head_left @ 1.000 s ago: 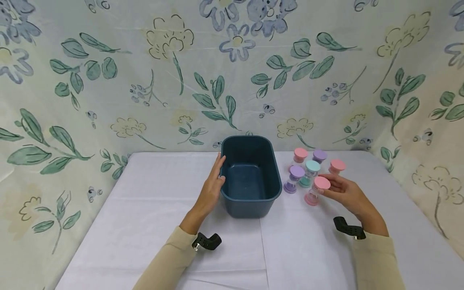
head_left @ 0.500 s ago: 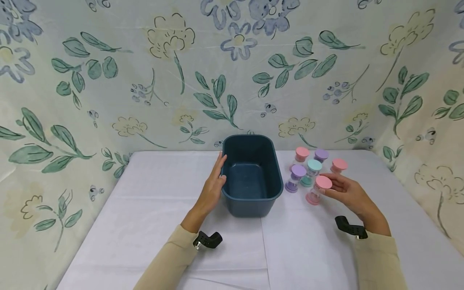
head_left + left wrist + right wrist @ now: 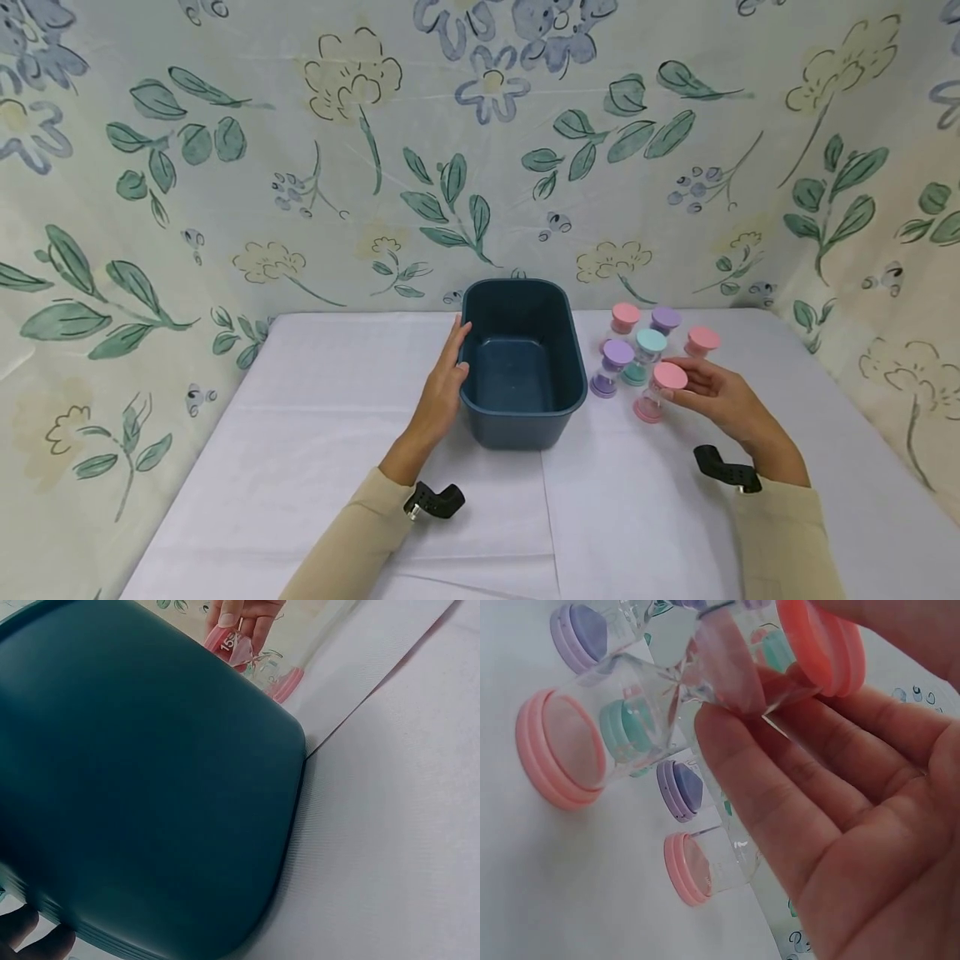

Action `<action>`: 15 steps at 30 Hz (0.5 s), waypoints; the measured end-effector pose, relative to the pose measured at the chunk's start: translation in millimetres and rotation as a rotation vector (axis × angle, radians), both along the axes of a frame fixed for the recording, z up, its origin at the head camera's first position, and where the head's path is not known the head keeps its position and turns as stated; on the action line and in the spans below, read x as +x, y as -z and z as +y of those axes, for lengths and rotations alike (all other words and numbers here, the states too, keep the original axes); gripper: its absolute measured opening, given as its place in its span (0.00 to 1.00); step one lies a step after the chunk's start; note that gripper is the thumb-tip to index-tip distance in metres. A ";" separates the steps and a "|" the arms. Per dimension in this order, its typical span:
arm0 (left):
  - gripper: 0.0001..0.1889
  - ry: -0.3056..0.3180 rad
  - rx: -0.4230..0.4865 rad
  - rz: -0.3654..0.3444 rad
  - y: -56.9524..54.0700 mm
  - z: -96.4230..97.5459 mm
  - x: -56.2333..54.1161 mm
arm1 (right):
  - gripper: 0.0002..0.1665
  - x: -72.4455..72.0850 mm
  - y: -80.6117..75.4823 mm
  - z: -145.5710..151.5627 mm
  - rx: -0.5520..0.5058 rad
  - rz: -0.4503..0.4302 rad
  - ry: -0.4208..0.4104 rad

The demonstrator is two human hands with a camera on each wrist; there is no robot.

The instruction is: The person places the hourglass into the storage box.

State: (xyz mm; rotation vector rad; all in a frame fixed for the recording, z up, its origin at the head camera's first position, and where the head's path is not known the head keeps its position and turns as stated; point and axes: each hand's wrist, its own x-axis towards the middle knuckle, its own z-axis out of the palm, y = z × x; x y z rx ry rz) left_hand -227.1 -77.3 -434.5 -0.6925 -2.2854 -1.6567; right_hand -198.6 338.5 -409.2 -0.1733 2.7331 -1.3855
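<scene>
My right hand (image 3: 720, 404) holds a pink-capped sand timer (image 3: 669, 377) near its top, thumb on one side and fingers on the other. The timer stands nearly upright at the front of a group of sand timers. In the right wrist view, pink sand shows in both bulbs of this timer (image 3: 562, 750). Against the left wall of a dark blue-green plastic bin (image 3: 525, 429) rests my left hand (image 3: 437, 396), its fingers extended along the outside near the rim. Nothing lies on the bin's visible floor. Left wrist view: two fingertips (image 3: 49, 941) touch the bin.
Behind the held timer stand a purple timer (image 3: 617, 354), a turquoise one (image 3: 651, 342), another purple one (image 3: 665, 319) and pink ones (image 3: 625, 317) left and right. A white cloth covers the table (image 3: 315, 400). A floral curtain (image 3: 420, 167) hangs behind it.
</scene>
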 end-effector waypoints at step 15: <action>0.28 -0.024 0.021 0.010 -15.1 7.2 18.4 | 0.37 11.3 -20.8 -8.1 0.040 0.088 -0.012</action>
